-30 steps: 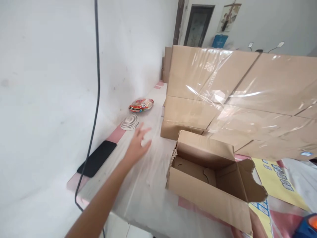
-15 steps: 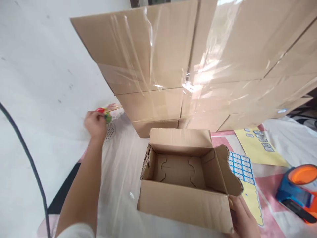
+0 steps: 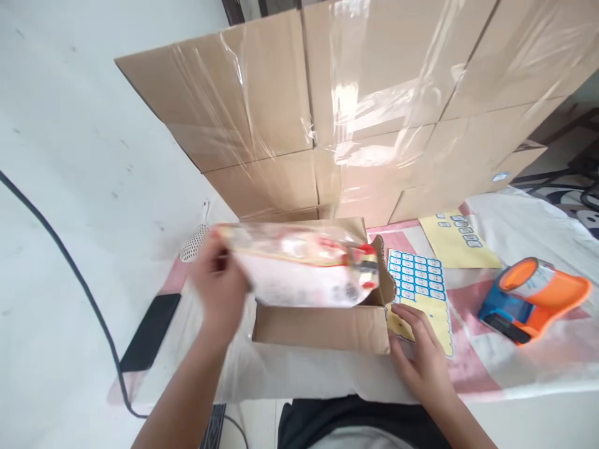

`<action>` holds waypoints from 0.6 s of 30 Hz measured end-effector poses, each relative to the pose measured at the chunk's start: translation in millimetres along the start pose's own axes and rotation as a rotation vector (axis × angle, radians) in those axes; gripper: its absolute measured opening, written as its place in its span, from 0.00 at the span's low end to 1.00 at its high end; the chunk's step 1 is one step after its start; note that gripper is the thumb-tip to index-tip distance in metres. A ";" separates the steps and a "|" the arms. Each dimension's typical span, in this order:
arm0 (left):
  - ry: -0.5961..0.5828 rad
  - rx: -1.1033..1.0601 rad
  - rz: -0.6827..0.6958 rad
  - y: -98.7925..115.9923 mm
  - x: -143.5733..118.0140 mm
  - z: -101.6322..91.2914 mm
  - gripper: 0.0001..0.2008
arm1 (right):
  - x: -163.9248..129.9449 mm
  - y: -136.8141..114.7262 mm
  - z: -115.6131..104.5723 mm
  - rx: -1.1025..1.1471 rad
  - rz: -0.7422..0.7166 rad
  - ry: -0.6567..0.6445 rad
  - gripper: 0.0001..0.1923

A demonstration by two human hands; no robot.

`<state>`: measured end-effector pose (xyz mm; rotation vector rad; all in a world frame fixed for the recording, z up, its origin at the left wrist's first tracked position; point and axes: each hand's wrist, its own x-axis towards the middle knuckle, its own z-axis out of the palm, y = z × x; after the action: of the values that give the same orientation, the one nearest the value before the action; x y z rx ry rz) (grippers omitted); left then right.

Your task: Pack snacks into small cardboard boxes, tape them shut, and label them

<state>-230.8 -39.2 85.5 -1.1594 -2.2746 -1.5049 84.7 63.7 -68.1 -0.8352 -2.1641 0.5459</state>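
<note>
Packing looks about halfway: left hand [image 3: 219, 288] clasps the food packet [image 3: 299, 274] by its left end, hovering over the open carton [image 3: 322, 324] on the bench [image 3: 491, 368], not yet inside. Right hand [image 3: 423, 358] steadies the carton's right corner, fingers loosely curled.

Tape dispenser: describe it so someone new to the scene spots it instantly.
Start at the wall of film-wrapped cartons across the back of the table. Move down to the table's right end, past the two yellow label sheets. The tape dispenser lies there alone, the only blue and orange thing, with a shiny roll in it.
</note>
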 end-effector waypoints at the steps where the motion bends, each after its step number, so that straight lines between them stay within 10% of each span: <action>1: -0.142 0.048 0.056 4.2 0.1 19.1 0.07 | -0.9 0.1 0.4 0.007 0.011 0.014 0.17; 6: -0.806 0.452 0.360 13.4 9.1 26.4 0.16 | -4.0 1.7 0.3 0.046 0.034 0.088 0.15; 11: -0.591 0.566 0.433 22.6 -8.0 -9.3 0.18 | -5.1 0.9 -3.3 0.061 0.075 0.157 0.13; 15: -0.949 0.538 0.296 18.4 -31.7 5.1 0.28 | -4.7 -0.3 -3.0 0.096 0.113 0.160 0.10; 18: -0.912 0.490 0.278 4.3 -35.6 2.8 0.24 | -4.1 -0.4 -5.1 0.118 0.121 0.135 0.08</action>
<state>-202.9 -54.1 68.3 -2.1306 -2.5564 -0.2522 90.6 61.1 -66.7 -0.9151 -1.9485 0.6522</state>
